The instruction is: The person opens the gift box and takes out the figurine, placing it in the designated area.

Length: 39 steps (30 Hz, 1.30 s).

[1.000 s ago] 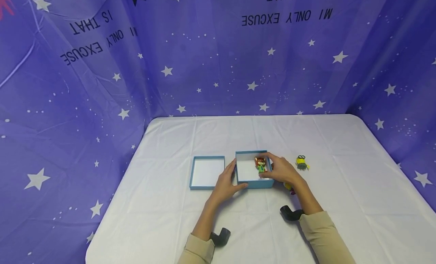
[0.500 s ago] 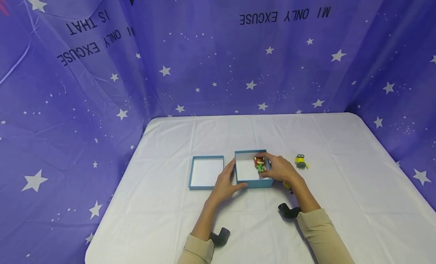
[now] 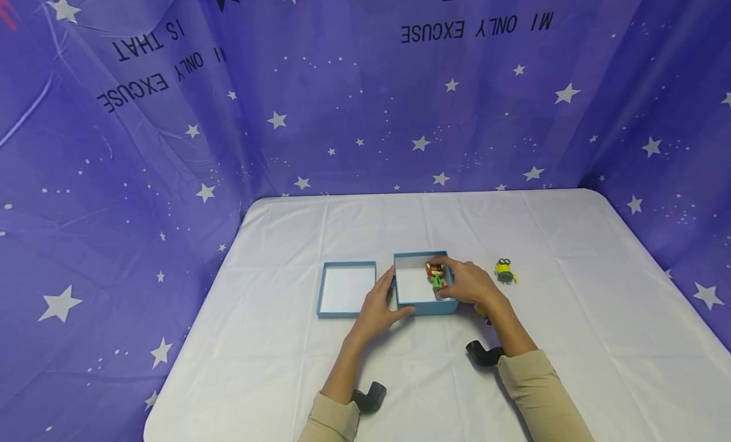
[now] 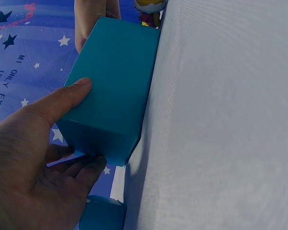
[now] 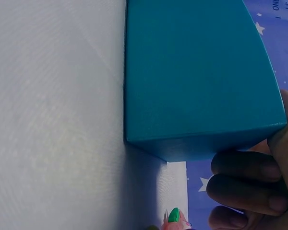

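A blue square box (image 3: 434,309) with a white inside stands open-topped on the table. My left hand (image 3: 377,309) holds its near left corner, the thumb along the front wall and the fingers against the left side, as the left wrist view also shows. Over the box's right wall reaches my right hand (image 3: 469,283). Between its thumb and forefinger it pinches a small fox figurine (image 3: 436,278) with a green top, inside the box at the right. In the right wrist view the other fingers (image 5: 245,191) curl outside the box wall.
Left of the box lies a shallow blue lid (image 3: 347,315), white side up. A yellow minion figurine (image 3: 505,272) stands to the right. Another small figurine (image 3: 482,312) is partly hidden by the right wrist. A starry purple curtain (image 3: 365,112) surrounds the white-covered table (image 3: 274,366).
The head view has shifted very slightly. Both hands, the box and the fox figurine keep nearly the same places.
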Motion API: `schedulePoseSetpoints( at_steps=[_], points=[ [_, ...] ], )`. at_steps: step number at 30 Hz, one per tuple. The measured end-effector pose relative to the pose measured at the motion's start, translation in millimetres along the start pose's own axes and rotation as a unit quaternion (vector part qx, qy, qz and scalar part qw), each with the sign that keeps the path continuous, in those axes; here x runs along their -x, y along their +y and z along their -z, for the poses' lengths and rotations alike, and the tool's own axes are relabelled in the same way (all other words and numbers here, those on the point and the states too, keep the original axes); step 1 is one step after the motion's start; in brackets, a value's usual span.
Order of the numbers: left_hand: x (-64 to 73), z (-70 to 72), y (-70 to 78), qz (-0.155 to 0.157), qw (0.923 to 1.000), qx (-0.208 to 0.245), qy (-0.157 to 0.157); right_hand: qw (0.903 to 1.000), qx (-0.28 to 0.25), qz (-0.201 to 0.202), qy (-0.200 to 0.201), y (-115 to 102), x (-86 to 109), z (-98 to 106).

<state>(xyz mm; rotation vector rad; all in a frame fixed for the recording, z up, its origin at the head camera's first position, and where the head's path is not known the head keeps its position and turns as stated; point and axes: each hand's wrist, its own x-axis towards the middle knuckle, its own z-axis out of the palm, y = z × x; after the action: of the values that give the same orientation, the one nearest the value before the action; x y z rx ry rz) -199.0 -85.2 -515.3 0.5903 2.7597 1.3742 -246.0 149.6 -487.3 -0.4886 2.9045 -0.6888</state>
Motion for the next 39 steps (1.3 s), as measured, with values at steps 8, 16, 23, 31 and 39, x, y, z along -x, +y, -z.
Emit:
schedulePoseSetpoints(
  at_steps=[8, 16, 23, 31, 39],
  points=[
    [0.1, -0.2, 1.8, 0.007, 1.0000, 0.002, -0.002, 0.9999, 0.004, 0.013, 0.001, -0.4, 0.3, 0.6],
    [0.5, 0.7, 3.5, 0.008, 1.0000, 0.000, 0.000, 1.0000, 0.007, 0.007, 0.001, -0.1, -0.5, 1.6],
    [1.2, 0.5, 3.2, 0.001, 1.0000, -0.003, 0.003, 1.0000, 0.006, 0.003, 0.004, -1.3, 0.2, 0.9],
    [2.1, -0.5, 2.9, 0.000, 1.0000, 0.002, 0.004, 0.9999, 0.010, 0.004, -0.003, -3.0, 1.2, 1.5],
    [1.6, -0.4, 3.1, 0.000, 1.0000, -0.003, 0.006, 0.9999, 0.009, 0.005, -0.004, -3.5, 0.7, 2.6]
  ],
)
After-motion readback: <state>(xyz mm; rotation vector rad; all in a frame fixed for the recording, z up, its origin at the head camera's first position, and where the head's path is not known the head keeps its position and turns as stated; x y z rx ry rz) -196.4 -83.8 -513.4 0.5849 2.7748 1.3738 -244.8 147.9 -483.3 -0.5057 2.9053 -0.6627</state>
